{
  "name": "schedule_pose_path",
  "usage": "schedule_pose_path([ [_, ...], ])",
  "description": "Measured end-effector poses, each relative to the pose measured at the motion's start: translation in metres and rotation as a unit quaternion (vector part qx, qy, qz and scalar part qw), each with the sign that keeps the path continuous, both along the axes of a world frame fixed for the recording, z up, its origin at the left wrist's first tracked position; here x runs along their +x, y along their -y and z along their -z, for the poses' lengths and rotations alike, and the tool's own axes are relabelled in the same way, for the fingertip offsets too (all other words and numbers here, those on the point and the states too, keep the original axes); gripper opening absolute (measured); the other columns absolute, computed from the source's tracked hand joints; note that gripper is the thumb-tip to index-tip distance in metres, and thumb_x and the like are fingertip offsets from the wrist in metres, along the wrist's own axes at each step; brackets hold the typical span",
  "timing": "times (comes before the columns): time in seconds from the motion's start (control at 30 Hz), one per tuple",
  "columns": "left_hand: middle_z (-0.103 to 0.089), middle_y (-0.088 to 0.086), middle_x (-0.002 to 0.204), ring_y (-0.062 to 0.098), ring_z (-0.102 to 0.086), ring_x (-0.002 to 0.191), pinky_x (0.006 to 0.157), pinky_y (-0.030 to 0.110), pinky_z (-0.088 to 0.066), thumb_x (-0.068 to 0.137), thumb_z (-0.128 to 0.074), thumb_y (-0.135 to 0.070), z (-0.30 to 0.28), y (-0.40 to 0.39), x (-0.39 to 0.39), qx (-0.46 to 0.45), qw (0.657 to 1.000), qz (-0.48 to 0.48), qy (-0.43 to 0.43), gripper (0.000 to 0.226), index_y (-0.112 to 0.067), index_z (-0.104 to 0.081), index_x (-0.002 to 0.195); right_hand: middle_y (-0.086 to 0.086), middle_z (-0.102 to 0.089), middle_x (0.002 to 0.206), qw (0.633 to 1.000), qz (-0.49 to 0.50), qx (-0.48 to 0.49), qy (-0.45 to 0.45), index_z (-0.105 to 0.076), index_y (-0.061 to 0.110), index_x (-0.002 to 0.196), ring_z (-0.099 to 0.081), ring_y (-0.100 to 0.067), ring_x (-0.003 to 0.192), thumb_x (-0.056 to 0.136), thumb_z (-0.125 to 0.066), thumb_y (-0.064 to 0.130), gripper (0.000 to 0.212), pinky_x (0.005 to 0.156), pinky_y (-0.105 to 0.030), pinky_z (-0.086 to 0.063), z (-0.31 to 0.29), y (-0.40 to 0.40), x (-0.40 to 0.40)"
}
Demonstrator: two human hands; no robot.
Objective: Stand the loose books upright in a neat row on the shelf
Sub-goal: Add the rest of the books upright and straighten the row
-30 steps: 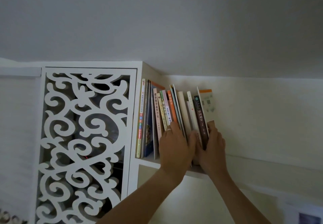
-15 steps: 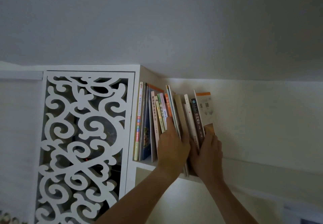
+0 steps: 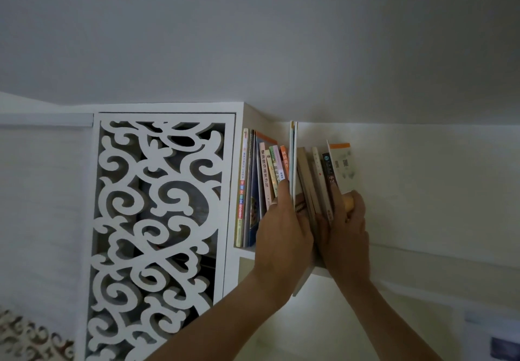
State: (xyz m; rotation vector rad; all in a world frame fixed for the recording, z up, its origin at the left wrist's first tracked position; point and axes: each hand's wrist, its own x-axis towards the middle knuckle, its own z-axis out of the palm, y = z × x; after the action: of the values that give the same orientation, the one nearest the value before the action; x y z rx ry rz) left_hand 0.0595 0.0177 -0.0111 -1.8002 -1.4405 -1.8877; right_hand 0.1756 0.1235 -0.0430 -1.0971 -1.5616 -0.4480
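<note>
A row of books stands on a high white shelf. The left group has coloured spines and leans a little. A thin tall book rises upright above the others, and its lower corner pokes out below the shelf edge. My left hand grips it, fingers flat on its left face. The beige and dark-spined books lean to the left. My right hand clasps them, thumb on the cover of the white book with the orange top.
A white cabinet with a carved scroll-pattern door borders the books on the left. The grey ceiling sits close above the book tops. The shelf runs on to the right along a pale wall.
The thin tall book has swung from leaning to upright and now stands higher than its neighbours. Both hands stay on the books, and the gap between the groups has widened.
</note>
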Motion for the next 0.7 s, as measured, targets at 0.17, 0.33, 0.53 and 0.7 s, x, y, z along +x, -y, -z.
schedule_pose_path([
  [0.17, -0.068, -0.003, 0.101, 0.015, -0.071, 0.079, 0.068, 0.035, -0.064, 0.102, -0.055, -0.016, -0.001, 0.031, -0.014, 0.017, 1.000, 0.019, -0.011, 0.037, -0.029, -0.040, 0.133, -0.017, -0.026, 0.160, 0.999, 0.048, -0.001, 0.022, -0.021, 0.035, 0.161, -0.047, -0.043, 0.128, 0.102, -0.053, 0.033, 0.068, 0.088, -0.058, -0.056, 0.002, 0.004, -0.003],
  [0.33, -0.068, 0.003, 0.105, 0.022, -0.071, 0.087, 0.073, 0.038, -0.064, 0.104, -0.050, -0.021, -0.004, 0.059, -0.028, 0.031, 0.998, -0.029, -0.037, 0.030, -0.025, -0.041, 0.132, -0.022, -0.033, 0.157, 0.997, 0.072, 0.000, -0.038, -0.035, 0.027, 0.159, -0.040, -0.046, 0.135, 0.102, -0.046, 0.034, 0.058, 0.096, -0.064, -0.046, 0.004, 0.015, -0.029],
  [0.53, -0.067, 0.000, 0.087, 0.019, -0.067, 0.065, 0.056, 0.041, -0.060, 0.100, -0.050, -0.018, -0.003, 0.061, -0.056, 0.001, 0.998, -0.050, -0.026, 0.024, -0.028, -0.040, 0.119, -0.027, -0.022, 0.161, 0.992, 0.093, -0.034, -0.084, -0.023, 0.013, 0.161, -0.027, -0.046, 0.146, 0.081, -0.049, 0.082, 0.109, 0.114, -0.065, -0.025, 0.001, 0.022, -0.066],
  [0.7, -0.064, 0.002, 0.083, 0.022, -0.065, 0.065, 0.056, 0.046, -0.058, 0.097, -0.048, -0.013, 0.001, 0.063, -0.058, -0.004, 0.997, -0.067, -0.034, 0.027, -0.025, -0.040, 0.120, -0.029, -0.013, 0.165, 0.989, 0.107, -0.061, -0.083, -0.015, 0.012, 0.163, -0.012, -0.046, 0.153, 0.060, -0.063, 0.093, 0.139, 0.118, -0.068, -0.016, 0.000, 0.020, -0.075],
])
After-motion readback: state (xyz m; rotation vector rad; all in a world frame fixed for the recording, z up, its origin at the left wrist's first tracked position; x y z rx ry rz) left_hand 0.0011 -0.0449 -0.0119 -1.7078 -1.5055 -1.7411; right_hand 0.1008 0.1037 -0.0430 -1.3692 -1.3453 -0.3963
